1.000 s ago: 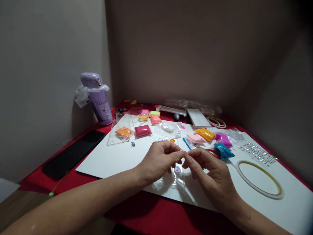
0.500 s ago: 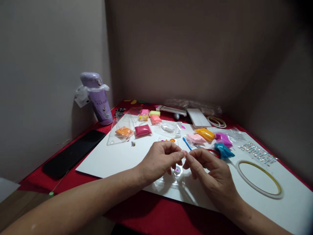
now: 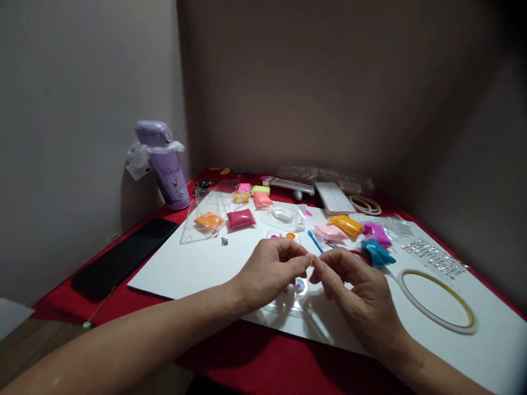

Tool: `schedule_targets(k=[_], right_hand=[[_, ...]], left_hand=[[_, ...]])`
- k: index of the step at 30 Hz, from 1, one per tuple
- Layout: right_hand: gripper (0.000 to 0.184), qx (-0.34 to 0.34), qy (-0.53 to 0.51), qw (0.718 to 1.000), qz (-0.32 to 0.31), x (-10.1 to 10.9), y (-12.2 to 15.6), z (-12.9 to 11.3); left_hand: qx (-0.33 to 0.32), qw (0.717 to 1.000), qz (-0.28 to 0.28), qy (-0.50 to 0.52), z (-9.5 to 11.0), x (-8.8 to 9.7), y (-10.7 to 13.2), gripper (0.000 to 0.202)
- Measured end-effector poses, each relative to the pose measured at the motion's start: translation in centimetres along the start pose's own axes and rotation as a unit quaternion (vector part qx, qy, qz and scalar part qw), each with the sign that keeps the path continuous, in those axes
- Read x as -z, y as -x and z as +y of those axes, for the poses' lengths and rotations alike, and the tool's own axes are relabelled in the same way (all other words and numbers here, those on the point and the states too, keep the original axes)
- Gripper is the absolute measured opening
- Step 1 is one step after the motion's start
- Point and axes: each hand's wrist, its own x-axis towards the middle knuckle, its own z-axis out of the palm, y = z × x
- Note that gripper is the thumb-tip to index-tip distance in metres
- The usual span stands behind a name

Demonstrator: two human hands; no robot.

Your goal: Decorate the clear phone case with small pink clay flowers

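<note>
My left hand (image 3: 274,269) and my right hand (image 3: 356,296) meet over the front of a white board (image 3: 173,266). The thumb and fingers of each are pinched together around a tiny pale pink bit of clay (image 3: 312,257), mostly covered by the fingertips. Below them lies a clear plastic piece (image 3: 284,304) with small purple and orange bits on it; my hands hide much of it. Just beyond my right hand are a blue plastic tool (image 3: 315,241), partly hidden red handles (image 3: 360,254) and a teal clay packet (image 3: 376,254).
Clay packets in crimson (image 3: 241,219), orange (image 3: 209,221) and yellow-orange (image 3: 346,225) lie across the board. Clear cases (image 3: 193,222) are at left. To the right are a gem sticker sheet (image 3: 434,257) and a tape roll (image 3: 438,302). A purple bottle (image 3: 168,170) stands behind a black phone (image 3: 123,258).
My fingertips have shifted very slightly around the pink bit. Everything on the board stays where it was.
</note>
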Motion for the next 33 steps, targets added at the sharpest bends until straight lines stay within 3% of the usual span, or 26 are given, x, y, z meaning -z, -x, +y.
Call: schedule_targets(k=[15, 27, 33], right_hand=[[0.023, 0.004, -0.004, 1.000, -0.003, 0.10, -0.07, -0.12], [0.023, 0.004, -0.018, 1.000, -0.022, 0.20, 0.00, -0.18], [0.020, 0.005, -0.010, 1.000, -0.018, 0.07, -0.05, -0.18]], left_hand=[[-0.009, 1.000, -0.018, -0.005, -0.01, 0.14, -0.12, 0.027], [-0.014, 1.000, 0.009, 0.000, 0.32, 0.18, -0.02, 0.021], [-0.024, 1.000, -0.003, -0.015, -0.10, 0.14, -0.07, 0.019]])
